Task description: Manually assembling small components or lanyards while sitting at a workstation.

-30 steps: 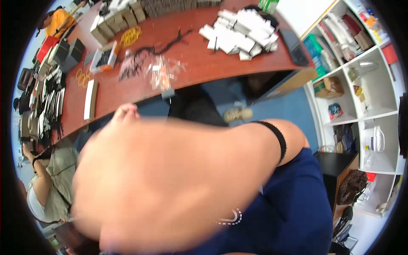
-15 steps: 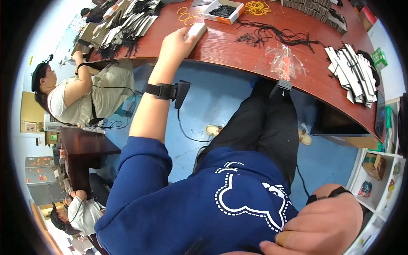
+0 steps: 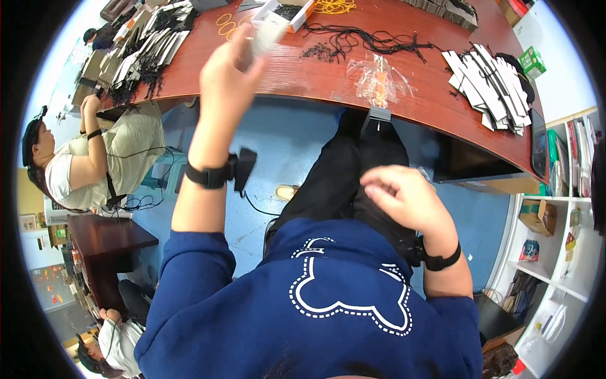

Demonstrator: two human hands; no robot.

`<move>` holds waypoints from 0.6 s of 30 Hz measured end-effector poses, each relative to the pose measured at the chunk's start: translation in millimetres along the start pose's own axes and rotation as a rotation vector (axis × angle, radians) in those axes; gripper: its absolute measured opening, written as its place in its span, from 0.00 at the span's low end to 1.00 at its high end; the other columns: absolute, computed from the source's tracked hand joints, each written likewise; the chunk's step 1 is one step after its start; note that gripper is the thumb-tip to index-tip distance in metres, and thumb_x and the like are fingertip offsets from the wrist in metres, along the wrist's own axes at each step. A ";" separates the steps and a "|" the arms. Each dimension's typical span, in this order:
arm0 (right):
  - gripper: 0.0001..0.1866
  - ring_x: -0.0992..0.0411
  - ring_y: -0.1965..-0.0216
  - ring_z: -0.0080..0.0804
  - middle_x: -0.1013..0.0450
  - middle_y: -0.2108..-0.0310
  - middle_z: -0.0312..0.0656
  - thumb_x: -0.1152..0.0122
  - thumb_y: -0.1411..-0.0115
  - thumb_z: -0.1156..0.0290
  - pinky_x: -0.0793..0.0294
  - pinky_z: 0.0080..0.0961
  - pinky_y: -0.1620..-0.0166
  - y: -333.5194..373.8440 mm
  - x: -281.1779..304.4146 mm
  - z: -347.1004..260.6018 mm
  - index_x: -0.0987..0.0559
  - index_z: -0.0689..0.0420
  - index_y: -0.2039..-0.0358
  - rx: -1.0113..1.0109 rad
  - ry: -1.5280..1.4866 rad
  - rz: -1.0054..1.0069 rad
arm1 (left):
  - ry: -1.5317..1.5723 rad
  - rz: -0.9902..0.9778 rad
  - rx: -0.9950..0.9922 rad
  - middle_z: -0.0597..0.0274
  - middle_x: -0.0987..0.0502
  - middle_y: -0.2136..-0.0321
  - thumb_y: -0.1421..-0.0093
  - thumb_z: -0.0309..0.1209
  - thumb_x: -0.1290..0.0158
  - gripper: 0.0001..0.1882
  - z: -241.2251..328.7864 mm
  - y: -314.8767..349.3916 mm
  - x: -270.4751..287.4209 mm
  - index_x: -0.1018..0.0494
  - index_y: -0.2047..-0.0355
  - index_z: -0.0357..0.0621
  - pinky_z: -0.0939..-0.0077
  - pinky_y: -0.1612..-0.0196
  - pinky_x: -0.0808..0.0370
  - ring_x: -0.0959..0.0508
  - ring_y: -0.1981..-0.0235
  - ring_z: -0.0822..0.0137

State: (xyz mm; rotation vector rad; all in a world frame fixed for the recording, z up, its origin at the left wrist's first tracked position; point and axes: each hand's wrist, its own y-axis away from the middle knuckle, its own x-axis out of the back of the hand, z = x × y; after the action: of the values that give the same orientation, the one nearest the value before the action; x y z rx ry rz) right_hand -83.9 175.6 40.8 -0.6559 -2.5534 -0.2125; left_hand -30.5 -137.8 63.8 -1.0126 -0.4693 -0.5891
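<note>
My left hand (image 3: 226, 82) is raised over the front edge of the red-brown table (image 3: 297, 69), gripping a white flat rectangular piece (image 3: 268, 35), possibly a stack of paper tags. Motion blurs the piece, and its far end overlaps a white and orange box (image 3: 302, 16) of black strands. My right hand (image 3: 404, 197) hovers above my lap, fingers loosely bent and apart from the thumb, with nothing visible in it. Beyond it, crumpled clear plastic (image 3: 381, 82) lies at the table edge, just behind a grey ridged clip-like piece (image 3: 380, 114).
Black cords (image 3: 372, 41) and yellow rubber bands (image 3: 334, 6) lie across the table. White strips with black cords (image 3: 486, 88) are heaped at the right, more bundles (image 3: 158, 50) at the left. Another person (image 3: 82, 151) sits at left. Shelves (image 3: 549, 240) stand at right.
My left hand has lifted the white piece off the table. My right hand has come down from close by the camera to above my lap. The view has shifted somewhat to the right.
</note>
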 end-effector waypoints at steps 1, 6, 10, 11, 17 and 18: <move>0.11 0.30 0.77 0.24 0.28 0.76 0.39 0.40 0.45 0.70 0.30 0.22 0.71 -3.8 -3.4 6.4 0.22 0.60 0.62 -0.037 -0.127 0.060 | 0.219 -0.050 0.039 0.54 0.22 0.68 0.45 0.30 0.44 0.18 15.3 14.1 -8.6 0.28 0.53 0.43 0.71 0.63 0.24 0.20 0.67 0.63; 0.07 0.38 0.78 0.12 0.32 0.77 0.30 0.40 0.41 0.72 0.37 0.13 0.74 -20.9 -34.7 40.0 0.23 0.62 0.64 -0.118 -0.441 0.487 | 0.617 -0.703 0.163 0.59 0.24 0.69 0.41 0.27 0.46 0.08 74.6 100.5 -65.1 0.27 0.63 0.36 0.75 0.62 0.28 0.24 0.67 0.68; 0.05 0.39 0.79 0.11 0.32 0.79 0.30 0.40 0.42 0.74 0.37 0.13 0.75 -31.3 -39.0 61.7 0.23 0.63 0.69 -0.093 -0.339 0.615 | 0.598 -0.677 0.121 0.52 0.25 0.70 0.37 0.31 0.52 0.10 74.4 110.9 -90.0 0.27 0.63 0.36 0.70 0.62 0.29 0.24 0.67 0.59; 0.05 0.39 0.79 0.12 0.32 0.78 0.30 0.40 0.42 0.74 0.37 0.13 0.75 -33.3 -37.8 64.1 0.22 0.63 0.70 -0.088 -0.317 0.632 | 0.590 -0.650 0.103 0.52 0.24 0.70 0.36 0.31 0.52 0.10 73.9 108.4 -92.8 0.27 0.63 0.36 0.70 0.62 0.29 0.24 0.67 0.58; 0.04 0.36 0.80 0.14 0.29 0.78 0.35 0.40 0.44 0.75 0.35 0.15 0.75 -43.2 -22.2 45.2 0.22 0.63 0.71 -0.175 -0.150 0.644 | 0.535 -0.640 0.144 0.48 0.25 0.72 0.36 0.33 0.53 0.12 81.0 93.5 -95.4 0.27 0.64 0.35 0.68 0.63 0.28 0.24 0.69 0.53; 0.04 0.35 0.80 0.16 0.29 0.78 0.37 0.40 0.45 0.75 0.34 0.16 0.75 -44.6 -16.2 38.3 0.22 0.62 0.71 -0.180 -0.070 0.671 | 0.492 -0.626 0.117 0.47 0.25 0.72 0.36 0.34 0.53 0.13 81.0 91.4 -95.7 0.27 0.65 0.35 0.67 0.64 0.28 0.24 0.69 0.52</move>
State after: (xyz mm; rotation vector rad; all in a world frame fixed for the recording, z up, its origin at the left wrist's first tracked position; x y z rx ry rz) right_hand -109.4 140.1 -1.8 -1.5561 -2.2382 -0.1856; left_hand -50.5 -6.8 -17.0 -0.5631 -0.3698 -1.3176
